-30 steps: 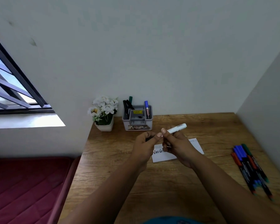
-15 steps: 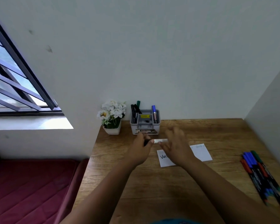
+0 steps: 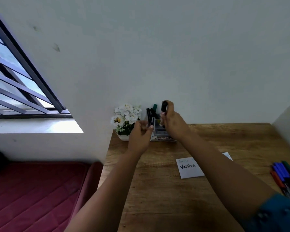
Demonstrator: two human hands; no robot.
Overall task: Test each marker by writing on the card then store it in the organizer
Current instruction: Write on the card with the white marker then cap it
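Observation:
My right hand (image 3: 172, 121) grips a marker with a black cap (image 3: 164, 106), held upright over the grey organizer (image 3: 162, 137) at the back of the desk. The organizer is mostly hidden behind my hands; black and green markers (image 3: 151, 113) stand in its left compartment. My left hand (image 3: 140, 136) hovers in front of the organizer's left side with fingers loosely curled, holding nothing that I can see. The white card (image 3: 189, 168) with black writing lies on the desk under my right forearm. Several loose markers (image 3: 285, 178) lie at the right edge.
A white pot of white flowers (image 3: 126, 119) stands left of the organizer against the wall. The wooden desk (image 3: 157, 190) ends at a side wall on the right. A red mattress (image 3: 32, 190) lies left of the desk, below a barred window (image 3: 15, 84).
Both hands moved from above the card toward the organizer. The capped marker went from lying sideways between both hands to standing upright in my right hand alone. The camera tilted up.

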